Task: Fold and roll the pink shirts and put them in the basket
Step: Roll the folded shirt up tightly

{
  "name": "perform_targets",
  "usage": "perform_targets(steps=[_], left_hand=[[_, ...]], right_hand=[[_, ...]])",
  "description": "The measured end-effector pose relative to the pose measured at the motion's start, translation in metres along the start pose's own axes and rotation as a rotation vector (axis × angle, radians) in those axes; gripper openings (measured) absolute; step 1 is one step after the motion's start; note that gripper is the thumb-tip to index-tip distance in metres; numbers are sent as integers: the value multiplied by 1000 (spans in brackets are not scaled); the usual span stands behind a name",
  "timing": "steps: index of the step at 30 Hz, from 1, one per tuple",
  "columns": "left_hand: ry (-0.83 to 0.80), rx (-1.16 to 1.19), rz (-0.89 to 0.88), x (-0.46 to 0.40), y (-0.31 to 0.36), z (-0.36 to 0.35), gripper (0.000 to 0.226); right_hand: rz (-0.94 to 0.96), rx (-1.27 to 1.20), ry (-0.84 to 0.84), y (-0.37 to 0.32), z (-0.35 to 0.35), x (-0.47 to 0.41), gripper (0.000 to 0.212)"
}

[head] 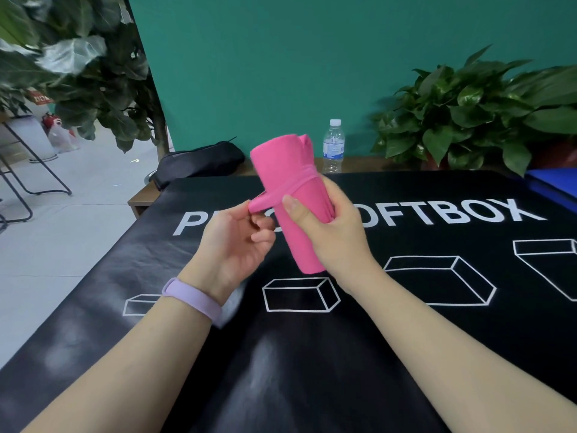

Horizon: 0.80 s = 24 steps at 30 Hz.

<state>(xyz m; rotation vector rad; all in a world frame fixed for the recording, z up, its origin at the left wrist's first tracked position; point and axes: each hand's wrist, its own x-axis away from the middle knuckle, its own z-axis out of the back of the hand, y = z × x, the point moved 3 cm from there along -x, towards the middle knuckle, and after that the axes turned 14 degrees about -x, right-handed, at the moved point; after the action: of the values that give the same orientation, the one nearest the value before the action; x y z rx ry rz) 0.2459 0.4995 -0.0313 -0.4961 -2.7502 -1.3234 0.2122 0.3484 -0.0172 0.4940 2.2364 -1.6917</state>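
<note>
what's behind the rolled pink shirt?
Behind the rolled pink shirt, held above the black mat by the right hand, stands a water bottle against the teal wall. The shirt covers part of the mat's white lettering.

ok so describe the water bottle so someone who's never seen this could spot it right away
Start at the teal wall behind the black printed mat. On the wooden strip at its foot, just past the mat's far edge, the water bottle stands upright, right of the rolled pink shirt held in the hands. It is the only clear plastic thing there, with a white cap and pale label, between a black bag and a leafy potted plant.
</note>
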Motion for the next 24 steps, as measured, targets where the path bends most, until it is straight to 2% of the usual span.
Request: perform_targets(steps=[2,4,7,9,12,20,24], left_hand=[[69,-5,-9,1,4,7,33],[79,-164,-76,3,7,9,32],[2,-423,-165,4,0,-5,30],[-51,-543,-202,2,-9,-15,45],[-167,-619,-244,-1,-21,-25,56],[34,-807,-335,-17,-31,-13,52],[122,-985,-426,-18,-33,-13,42]], right_hand=[[-33,-123,134,-5,12,-7,34],[-90,-220,197,-8,23,-10,35],[-178,-233,188,-7,25,-7,41],[-251,-249,166,-1,20,-4,46],[-365,-274,100,11,6,-1,38],[-460,14,83,34,4,-10,34],[-468,89,86,36,7,-9,48]])
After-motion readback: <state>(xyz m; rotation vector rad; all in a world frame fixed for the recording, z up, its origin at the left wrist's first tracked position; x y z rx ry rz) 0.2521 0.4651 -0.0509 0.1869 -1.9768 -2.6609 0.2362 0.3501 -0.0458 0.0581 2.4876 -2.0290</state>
